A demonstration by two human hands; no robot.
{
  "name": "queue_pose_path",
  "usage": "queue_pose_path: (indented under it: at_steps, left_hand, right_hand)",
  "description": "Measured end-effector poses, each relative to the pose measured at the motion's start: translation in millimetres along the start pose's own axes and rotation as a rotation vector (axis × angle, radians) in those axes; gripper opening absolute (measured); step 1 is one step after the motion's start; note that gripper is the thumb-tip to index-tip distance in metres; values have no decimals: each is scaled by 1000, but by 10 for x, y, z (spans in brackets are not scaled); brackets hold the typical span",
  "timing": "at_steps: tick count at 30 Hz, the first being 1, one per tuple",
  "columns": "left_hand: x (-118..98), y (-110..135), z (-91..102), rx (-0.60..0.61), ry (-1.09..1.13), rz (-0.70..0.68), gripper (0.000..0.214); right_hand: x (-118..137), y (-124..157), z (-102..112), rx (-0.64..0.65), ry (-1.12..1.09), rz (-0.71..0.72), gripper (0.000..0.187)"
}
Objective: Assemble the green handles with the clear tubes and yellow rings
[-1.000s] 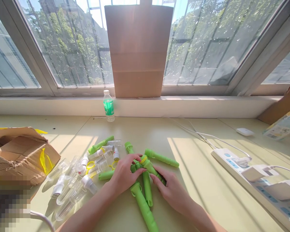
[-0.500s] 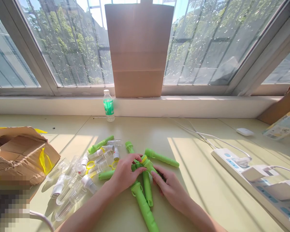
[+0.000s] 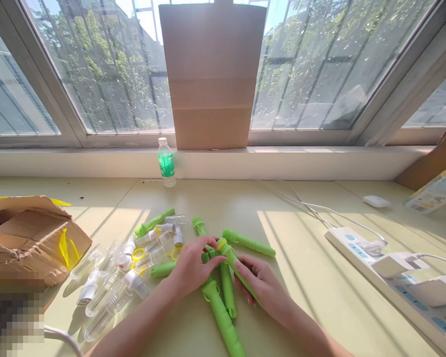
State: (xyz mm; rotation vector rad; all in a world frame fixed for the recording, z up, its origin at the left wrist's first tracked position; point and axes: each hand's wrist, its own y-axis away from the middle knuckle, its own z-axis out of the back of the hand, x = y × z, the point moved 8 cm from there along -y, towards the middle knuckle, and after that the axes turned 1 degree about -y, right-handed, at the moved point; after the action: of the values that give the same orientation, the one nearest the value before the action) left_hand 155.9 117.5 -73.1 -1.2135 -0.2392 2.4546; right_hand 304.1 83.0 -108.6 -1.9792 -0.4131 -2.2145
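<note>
My right hand (image 3: 260, 282) is closed around the lower part of a green plastic tube (image 3: 241, 270), a handle-like piece with a threaded collar and a yellow ring at its upper end. The thumb and fingers of my left hand (image 3: 195, 260) are bent at that collared end; the exact contact is partly hidden. Beneath and around my hands lie more green tubes (image 3: 221, 317), one pointing toward me, another (image 3: 249, 242) off to the right. To the left is a loose pile of clear ribbed plastic tubes (image 3: 104, 292), white caps (image 3: 89, 290) and yellow rings (image 3: 138, 255).
A torn cardboard box (image 3: 40, 238) stands at the left. Behind the pile is a bottle with a green label (image 3: 166, 163). A white power strip (image 3: 386, 282) with plugs and cables runs along the right. A cardboard sheet (image 3: 211, 74) leans against the window.
My right hand has shifted slightly down and right along the green tube, showing more of its length. My left hand stays almost where it was at the collar.
</note>
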Motion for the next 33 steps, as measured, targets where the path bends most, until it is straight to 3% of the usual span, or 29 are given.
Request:
queue_pose_path:
  at_steps: [27,33]
  left_hand:
    - [-57,-14,59,-25,85,-16,16]
    - [-19,-13,57,-18,73,2,38]
  right_hand:
    - [-46,35,-96,52,-350,-195,44]
    - [-107,30,-100,52,-433,-254,43]
